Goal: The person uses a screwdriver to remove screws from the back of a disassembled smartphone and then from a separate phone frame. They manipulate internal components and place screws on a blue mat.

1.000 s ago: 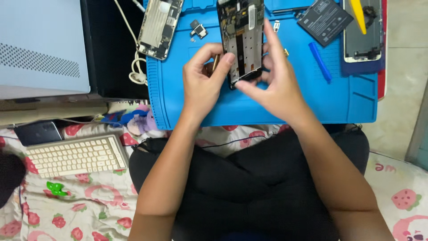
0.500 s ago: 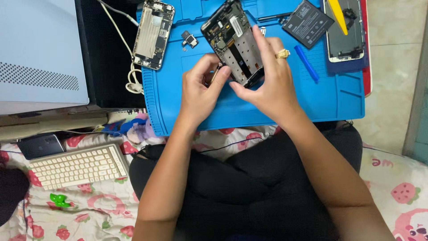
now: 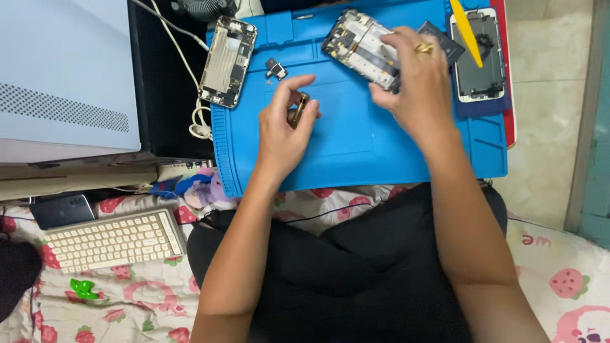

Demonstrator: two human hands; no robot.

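The left hand (image 3: 283,130) pinched a small bronze-coloured part (image 3: 298,108) above the blue mat (image 3: 356,146); the right hand (image 3: 416,79) gripped the opened phone (image 3: 359,44) at the mat's far edge. A steady two-finger pinch seemed advisable, keeping the part over the mat.

Strawberry-print bedsheet (image 3: 559,279) covers the bed, pale tiled floor (image 3: 546,121) on the right, a teal door edge (image 3: 594,127) beside it, soft even light overall.
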